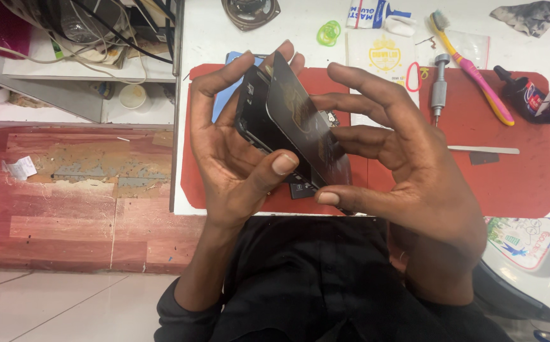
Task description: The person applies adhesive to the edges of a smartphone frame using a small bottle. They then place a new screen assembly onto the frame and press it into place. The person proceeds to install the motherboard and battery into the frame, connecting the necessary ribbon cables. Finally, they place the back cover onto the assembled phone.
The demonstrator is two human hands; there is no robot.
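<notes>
Right now, two hands hold a black phone (257,120) up in the middle of the frame, above a red mat (515,183) on the white desk (205,38). The left hand (234,158) curls around the phone from the left side, with its thumb pressed on the front near the bottom. The right hand (408,171) pinches a thin dark card (303,123) between its thumb and fingers. The card stands tilted, with its edge against the phone, seemingly at the seam. Both hands are partly closed, not wide open.

The phone looks small, light and stiff, but it may crack if bent. Its smooth sides look slippery, so holding it by the long edges seems safest. The card looks thin and bendy.

At the upper right lie a pink and yellow toothbrush (477,76), a small metal screwdriver (439,88) and a flat metal tool (484,150). A green ring (329,33) sits near the top.
</notes>
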